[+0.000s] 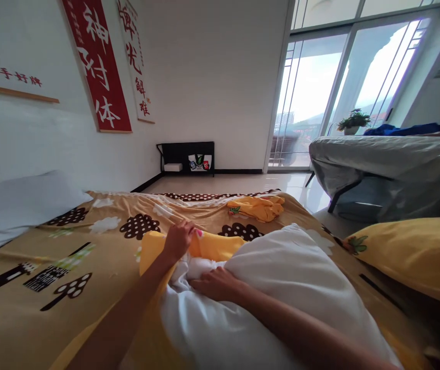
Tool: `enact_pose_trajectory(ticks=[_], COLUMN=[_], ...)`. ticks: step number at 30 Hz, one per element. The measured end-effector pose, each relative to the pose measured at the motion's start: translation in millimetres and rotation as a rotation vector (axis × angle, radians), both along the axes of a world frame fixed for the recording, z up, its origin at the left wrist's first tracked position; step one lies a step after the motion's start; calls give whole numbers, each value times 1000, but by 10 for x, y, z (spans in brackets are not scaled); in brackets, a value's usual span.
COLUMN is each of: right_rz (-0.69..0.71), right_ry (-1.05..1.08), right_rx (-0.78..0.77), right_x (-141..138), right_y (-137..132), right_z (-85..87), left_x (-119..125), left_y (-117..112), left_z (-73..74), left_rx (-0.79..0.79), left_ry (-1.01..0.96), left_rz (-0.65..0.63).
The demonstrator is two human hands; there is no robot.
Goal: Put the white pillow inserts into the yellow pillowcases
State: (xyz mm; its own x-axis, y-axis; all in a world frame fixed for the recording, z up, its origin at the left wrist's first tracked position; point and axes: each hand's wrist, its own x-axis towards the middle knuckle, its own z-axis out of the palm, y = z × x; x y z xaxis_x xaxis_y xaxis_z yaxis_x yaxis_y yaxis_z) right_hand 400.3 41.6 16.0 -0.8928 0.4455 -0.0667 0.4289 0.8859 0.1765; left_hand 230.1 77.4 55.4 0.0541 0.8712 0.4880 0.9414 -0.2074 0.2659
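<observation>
A white pillow (292, 272) lies on the bed in front of me, one end of it inside a yellow pillowcase (215, 246). My left hand (180, 239) is closed on the edge of the pillowcase's opening and lifts it. Lower and to the right, my right hand (215, 283) grips the white pillow near that opening, its fingertips partly hidden in the folds. Part of the pillowcase also spreads under my left forearm.
A patterned tan blanket (100, 288) covers the bed. Farther back on it lies a crumpled yellow cloth (258, 208). A yellow pillow (416, 254) is at the right and another white pillow (23, 200) at the left. A plastic-covered table (389, 154) stands beyond, near glass doors (312, 92).
</observation>
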Motion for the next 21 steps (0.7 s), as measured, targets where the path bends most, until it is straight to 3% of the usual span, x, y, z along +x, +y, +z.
enact_pose_trajectory(ticks=[3, 6, 8, 13, 18, 21], right_rz=[-9, -15, -21, -45, -313, -319], right_ry=[7, 29, 41, 73, 212, 223], right_rx=[6, -1, -9, -99, -286, -368], right_x=[15, 16, 16, 26, 31, 27], right_y=[15, 11, 1, 21, 205, 270], right_z=[-9, -19, -25, -4, 45, 31], left_x=[-93, -103, -71, -63, -152, -176], left_y=[-106, -294, -439, -731, -888, -913], left_z=[-44, -121, -159, -160, -133, -168], left_rx=[52, -11, -124, -172, -213, -281], left_ry=[265, 563, 642, 604, 577, 619], left_rz=[85, -62, -148, -3, 130, 180])
